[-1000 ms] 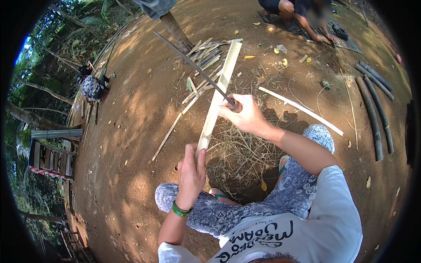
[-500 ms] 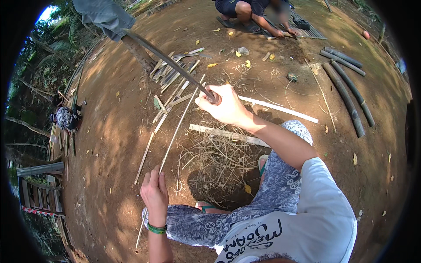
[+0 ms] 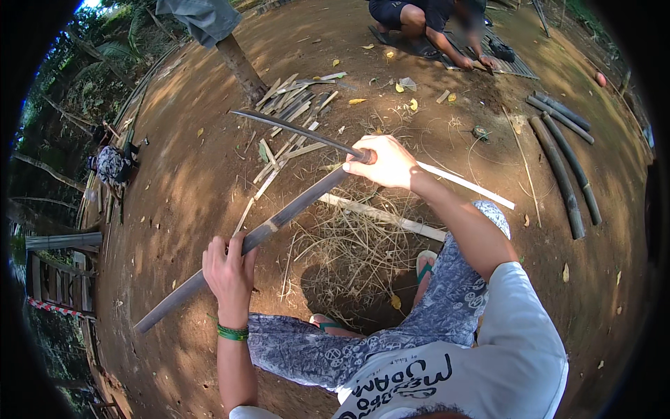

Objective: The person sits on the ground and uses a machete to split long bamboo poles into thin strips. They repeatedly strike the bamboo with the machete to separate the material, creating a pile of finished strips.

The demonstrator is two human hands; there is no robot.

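Note:
A long dark bamboo slat (image 3: 308,198) slants up from lower left to right, its broad outer face and a pale node showing. My left hand (image 3: 229,278) is closed round its lower half. My right hand (image 3: 385,163) grips a machete (image 3: 299,128) by its handle, which the fingers mostly hide. The dark, slightly curved blade points to the upper left, above the slat. At the slat's upper end, my right thumb appears to touch it. Below my hands, a heap of thin bamboo shavings (image 3: 349,244) lies on the ground between my feet.
A pale bamboo strip (image 3: 382,218) crosses the shavings. Several split pieces (image 3: 300,98) are piled by a post (image 3: 241,68). Dark bamboo poles (image 3: 558,174) lie at right. Ahead, another person (image 3: 426,28) crouches, hands at a slatted mat (image 3: 513,59). Someone else (image 3: 112,164) is far left.
The slat has turned from its thin edge to its broad face. The machete blade has come down to a flatter slant, and my right hand now meets the slat's upper end.

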